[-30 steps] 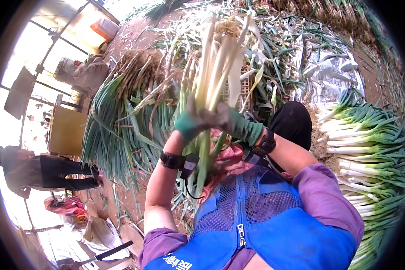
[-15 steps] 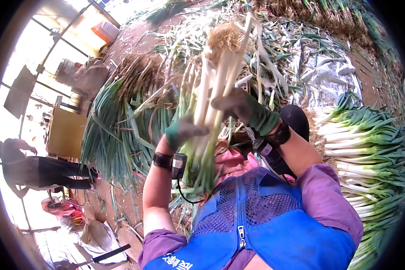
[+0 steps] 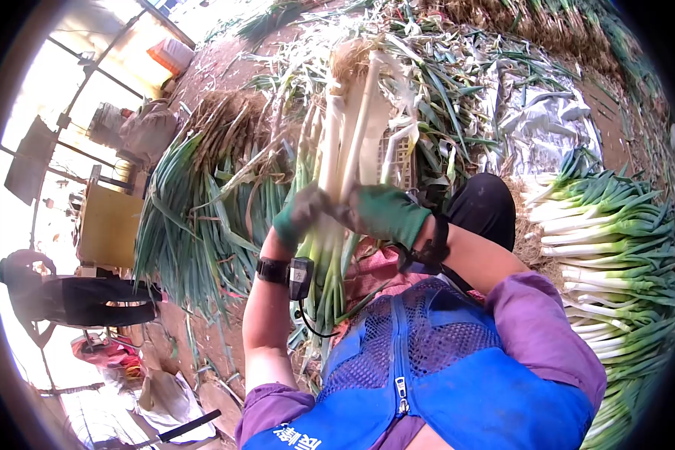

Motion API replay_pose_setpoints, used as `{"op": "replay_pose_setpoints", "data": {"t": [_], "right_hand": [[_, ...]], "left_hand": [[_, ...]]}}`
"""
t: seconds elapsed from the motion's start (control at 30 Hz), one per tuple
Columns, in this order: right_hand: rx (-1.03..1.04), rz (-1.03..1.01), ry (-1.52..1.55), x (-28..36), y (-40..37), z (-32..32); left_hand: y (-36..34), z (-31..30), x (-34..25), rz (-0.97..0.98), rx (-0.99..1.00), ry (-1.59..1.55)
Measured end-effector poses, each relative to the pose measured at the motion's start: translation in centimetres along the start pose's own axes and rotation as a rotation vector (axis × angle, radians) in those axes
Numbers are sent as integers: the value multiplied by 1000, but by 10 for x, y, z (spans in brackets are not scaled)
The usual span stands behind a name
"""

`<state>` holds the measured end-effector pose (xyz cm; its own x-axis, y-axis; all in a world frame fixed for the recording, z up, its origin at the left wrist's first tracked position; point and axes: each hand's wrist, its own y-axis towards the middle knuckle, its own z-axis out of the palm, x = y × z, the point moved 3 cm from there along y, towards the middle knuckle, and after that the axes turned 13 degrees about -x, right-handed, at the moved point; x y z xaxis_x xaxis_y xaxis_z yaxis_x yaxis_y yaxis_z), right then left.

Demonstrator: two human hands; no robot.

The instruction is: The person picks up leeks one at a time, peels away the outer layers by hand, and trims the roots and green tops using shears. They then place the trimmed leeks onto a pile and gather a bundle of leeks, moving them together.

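Several long white-and-green leeks point(image 3: 358, 124) stand upright before my chest, roots up and green leaves down toward my lap. My left hand point(image 3: 304, 214), in a grey-green glove, is closed around their lower white part. Against it, my right hand point(image 3: 379, 214), gloved too, is closed at the same stalks, its fingertips partly hidden. Pale peeled layers hang blurred at the right of the bunch.
Untrimmed leeks point(image 3: 202, 202) are heaped at the left. Cleaned leeks point(image 3: 600, 277) lie in a row at the right. Peelings point(image 3: 457, 82) and white sheeting point(image 3: 547, 124) cover ground ahead. A person point(image 3: 75, 300) stands at the far left, beside a yellow board point(image 3: 111, 227).
My right hand has moved left and down to meet my left hand. The roots have tipped slightly left and down, and a pale layer has come away from the stalks.
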<state>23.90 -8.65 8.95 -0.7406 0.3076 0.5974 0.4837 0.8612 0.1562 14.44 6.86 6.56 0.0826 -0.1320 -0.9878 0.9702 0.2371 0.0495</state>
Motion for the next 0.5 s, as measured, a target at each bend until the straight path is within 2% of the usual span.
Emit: {"op": "replay_pose_setpoints", "data": {"t": [0.03,0.1,0.17,0.2,0.23,0.27,0.3,0.33,0.4,0.47,0.5], "right_hand": [[78,-14,4,1,6,-5],[217,-1,8,0,20,-5],[247,-50,94,-11,31,12],[257,-73,134,-14,35,16],[253,-4,192,3,29,-12],[125,-180,302,7,29,-27],[-5,-357,409,2,30,-42],[-133,-535,516,-5,29,-57],[-464,-362,971,-43,37,-96],[-805,-285,762,-44,37,-152],[-799,-348,678,-55,48,-149]], "left_hand": [[-5,24,-27,-158,-24,-66],[-4,24,-21,-112,-47,138],[-1,22,-16,-135,-206,373],[-1,20,-17,-194,-213,310],[-3,18,-19,-253,-216,246],[-7,15,-20,-315,-219,178],[-14,6,-27,-267,-269,421],[-19,-1,-25,-266,-280,293],[-29,-2,-40,-283,-213,323],[-35,2,-40,-331,-148,269],[-35,5,-38,-336,-87,212]]}}
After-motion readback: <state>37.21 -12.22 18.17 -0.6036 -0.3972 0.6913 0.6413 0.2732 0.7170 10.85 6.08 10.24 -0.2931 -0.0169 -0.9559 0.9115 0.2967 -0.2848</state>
